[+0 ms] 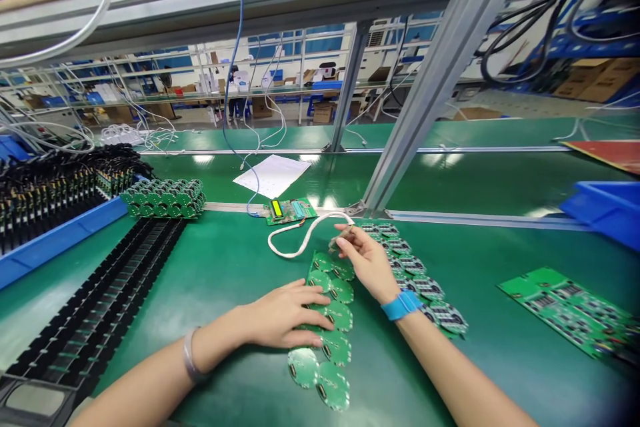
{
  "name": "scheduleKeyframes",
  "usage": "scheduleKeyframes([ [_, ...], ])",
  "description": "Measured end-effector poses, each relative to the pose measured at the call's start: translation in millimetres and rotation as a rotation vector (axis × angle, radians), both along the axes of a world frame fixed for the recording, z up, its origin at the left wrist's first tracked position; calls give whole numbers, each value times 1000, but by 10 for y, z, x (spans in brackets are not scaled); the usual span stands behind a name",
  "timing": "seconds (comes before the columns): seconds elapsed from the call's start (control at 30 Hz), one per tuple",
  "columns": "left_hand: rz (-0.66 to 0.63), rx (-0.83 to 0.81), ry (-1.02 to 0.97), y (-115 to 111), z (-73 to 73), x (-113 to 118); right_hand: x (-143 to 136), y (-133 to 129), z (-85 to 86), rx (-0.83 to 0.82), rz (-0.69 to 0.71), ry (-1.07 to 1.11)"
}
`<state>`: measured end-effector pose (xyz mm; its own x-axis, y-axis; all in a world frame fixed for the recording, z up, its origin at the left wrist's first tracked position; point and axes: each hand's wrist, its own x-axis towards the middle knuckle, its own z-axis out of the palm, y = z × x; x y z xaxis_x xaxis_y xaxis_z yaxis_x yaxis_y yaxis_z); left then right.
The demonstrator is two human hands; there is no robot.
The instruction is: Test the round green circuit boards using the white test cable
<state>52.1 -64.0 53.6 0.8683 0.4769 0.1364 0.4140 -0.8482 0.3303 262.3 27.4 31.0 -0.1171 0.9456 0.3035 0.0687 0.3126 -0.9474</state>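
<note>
My left hand (285, 315) lies palm down on a panel of round green circuit boards (335, 383), its fingers stretched out and apart. In a pinch of thumb and fingers, my right hand (367, 257) holds a small connector (340, 240) at the end of a white cable (286, 254). The connector is over the far end of that panel; I cannot tell whether it touches. The cable loops left toward a green tester board with a lit yellow-green display (277, 207). Partly behind my right hand and wrist lies a second panel of round boards (431, 287), with components facing up.
At left, a black slotted rack (107, 287) runs toward stacked round boards (165, 199), beside a blue tray (65, 237) of wired parts. A metal post (425, 87) rises beyond my right hand. Rectangular boards (565, 307) and a blue bin (607, 210) are at right; paper (274, 175) lies behind.
</note>
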Motion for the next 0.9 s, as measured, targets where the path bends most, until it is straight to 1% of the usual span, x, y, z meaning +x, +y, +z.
scheduleKeyframes([
  [0.17, 52, 140, 87, -59, -21, 111, 16, 38, -75, 11, -31, -74],
  [0.27, 72, 193, 96, -86, -49, 148, -36, 45, -112, 22, -31, -101],
  [0.5, 74, 176, 42, -129, -102, 125, -186, 46, -160, 32, 13, -166],
  [0.73, 76, 155, -1, -129, -152, 129, -187, 74, -196, 55, 30, -198],
  [0.9, 56, 138, -1, -119, -143, 98, -199, 65, -190, 85, 28, -228],
])
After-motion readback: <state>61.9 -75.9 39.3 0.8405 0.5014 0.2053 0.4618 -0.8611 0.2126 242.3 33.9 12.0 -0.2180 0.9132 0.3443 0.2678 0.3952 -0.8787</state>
